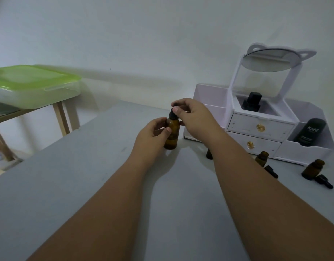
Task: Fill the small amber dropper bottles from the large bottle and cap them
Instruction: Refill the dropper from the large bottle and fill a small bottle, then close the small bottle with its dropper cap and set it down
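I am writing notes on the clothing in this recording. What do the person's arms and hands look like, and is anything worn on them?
Both forearms are bare for the whole visible length: no sleeves show. The left hand and the right hand have no gloves, and I see no rings, watch or bracelets on them or on the wrists. The fingers have short, plain nails without polish. No markings are visible.

"Kahf" on the black bottle [310, 132]

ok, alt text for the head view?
Left hand steadies a large amber bottle on a grey table while the right hand grips its black dropper cap. Small amber bottles and loose caps lie at right, by a white organizer.
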